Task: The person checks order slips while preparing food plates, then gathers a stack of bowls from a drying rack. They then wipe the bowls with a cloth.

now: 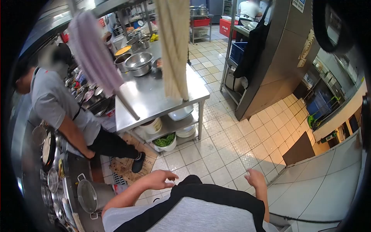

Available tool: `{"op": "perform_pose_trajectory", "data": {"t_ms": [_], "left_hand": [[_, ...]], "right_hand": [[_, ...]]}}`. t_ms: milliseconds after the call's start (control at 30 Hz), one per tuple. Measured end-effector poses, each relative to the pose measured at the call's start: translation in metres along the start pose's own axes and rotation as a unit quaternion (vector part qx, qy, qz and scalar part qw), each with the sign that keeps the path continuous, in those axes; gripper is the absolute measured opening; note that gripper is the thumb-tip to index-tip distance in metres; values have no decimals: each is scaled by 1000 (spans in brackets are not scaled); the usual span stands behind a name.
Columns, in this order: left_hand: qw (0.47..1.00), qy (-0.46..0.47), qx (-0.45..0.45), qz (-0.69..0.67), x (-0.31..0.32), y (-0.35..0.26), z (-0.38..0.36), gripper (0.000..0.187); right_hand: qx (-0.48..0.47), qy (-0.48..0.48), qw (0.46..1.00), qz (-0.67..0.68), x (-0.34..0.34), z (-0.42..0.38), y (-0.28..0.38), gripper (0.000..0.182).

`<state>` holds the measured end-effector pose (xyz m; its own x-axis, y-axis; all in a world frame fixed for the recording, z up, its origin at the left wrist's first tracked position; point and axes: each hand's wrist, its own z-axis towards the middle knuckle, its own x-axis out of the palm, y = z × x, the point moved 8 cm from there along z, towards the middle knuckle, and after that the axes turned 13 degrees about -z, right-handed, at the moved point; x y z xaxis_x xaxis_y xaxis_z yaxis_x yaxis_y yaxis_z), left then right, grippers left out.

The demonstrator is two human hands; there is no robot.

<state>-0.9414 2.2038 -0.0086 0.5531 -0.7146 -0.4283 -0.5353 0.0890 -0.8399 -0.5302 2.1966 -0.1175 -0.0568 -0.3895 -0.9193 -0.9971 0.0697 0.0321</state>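
My left hand (162, 179) hangs in front of my body, thumb and fingers apart, with nothing in it. Over on the other side, my right hand (255, 179) is held out above the floor tiles, its fingers loosely bent and apart, also holding nothing. Neither hand touches anything. Nearest to my left arm is a large metal pot (88, 196) with two loop handles. Beyond my left hand, a white bucket of green vegetables (165, 141) stands below the steel table (154, 104).
A co-worker in a grey shirt (54, 96) stands at the left beside the stove counter. Metal bowls (139, 63) sit on the steel table, and cloths (172, 50) hang above it. A steel-clad pillar (266, 65) rises at the right; tiled floor (216, 154) lies ahead.
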Motion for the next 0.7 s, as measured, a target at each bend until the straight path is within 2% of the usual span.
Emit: {"op": "perform_pose_trajectory", "data": {"t_ms": [33,100,167,333,400,433,567,633,700], "left_hand": [[1000,-26,-9,-3,-12,1,22,35],[997,-78,-17,-7,-31,8,69,38],[997,-58,-43,-36,-40,21,118,39],[995,-63,50,-62,-92,21,252,35],[991,-64,33,-116,-124,7,313,35],[987,-63,22,-145,-139,-4,344,35],[981,-91,161,-53,-193,-80,459,35],[978,-55,187,-72,-213,-108,509,36],[979,-42,185,-71,-231,-114,555,37]], "right_hand": [[-44,-52,998,13,-29,30,11,39],[-113,-73,990,50,-76,87,38,38],[-165,-76,983,35,-98,145,58,39],[-177,50,983,-16,-117,256,59,38],[-203,66,977,7,-133,286,47,38],[-184,64,981,5,-146,301,33,38],[-109,73,991,0,-159,377,-28,39],[-82,100,992,3,-171,415,-50,39],[-103,117,988,-15,-174,471,-66,39]]}}
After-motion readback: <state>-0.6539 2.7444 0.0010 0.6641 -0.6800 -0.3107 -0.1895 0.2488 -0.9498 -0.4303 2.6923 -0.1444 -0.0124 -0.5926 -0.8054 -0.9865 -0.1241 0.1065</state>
